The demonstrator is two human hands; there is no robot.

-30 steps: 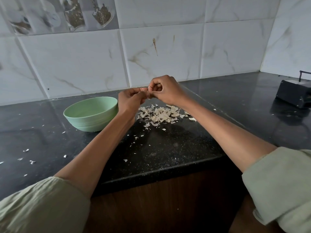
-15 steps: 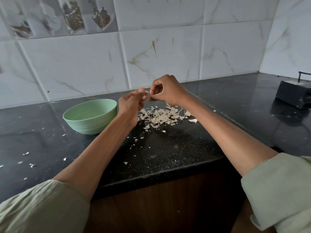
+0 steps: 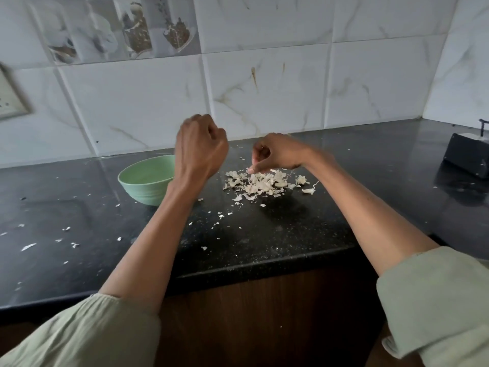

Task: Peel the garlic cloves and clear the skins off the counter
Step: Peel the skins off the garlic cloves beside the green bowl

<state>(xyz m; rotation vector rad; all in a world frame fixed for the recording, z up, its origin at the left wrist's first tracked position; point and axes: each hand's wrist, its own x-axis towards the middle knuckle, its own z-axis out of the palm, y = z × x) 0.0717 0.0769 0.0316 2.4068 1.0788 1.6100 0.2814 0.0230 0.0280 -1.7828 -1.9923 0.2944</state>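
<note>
Hands have separated: left hand (image 3: 201,149) lifted, clenched, contents unseen; right hand (image 3: 275,154) pinching down at the skins (image 3: 256,182), one clove apparently peeled.

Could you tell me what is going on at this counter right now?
A person is peeling garlic at a black counter. The right hand reaches down to the pile of skins, fingertips at its top. The left hand is raised, fingers curled, beside a green bowl; what it holds is hidden. Loose flakes litter the counter.

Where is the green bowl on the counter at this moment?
The green bowl stands on the black counter left of centre, near the tiled wall, partly behind the left hand, with the pile of garlic skins to its right.
</note>
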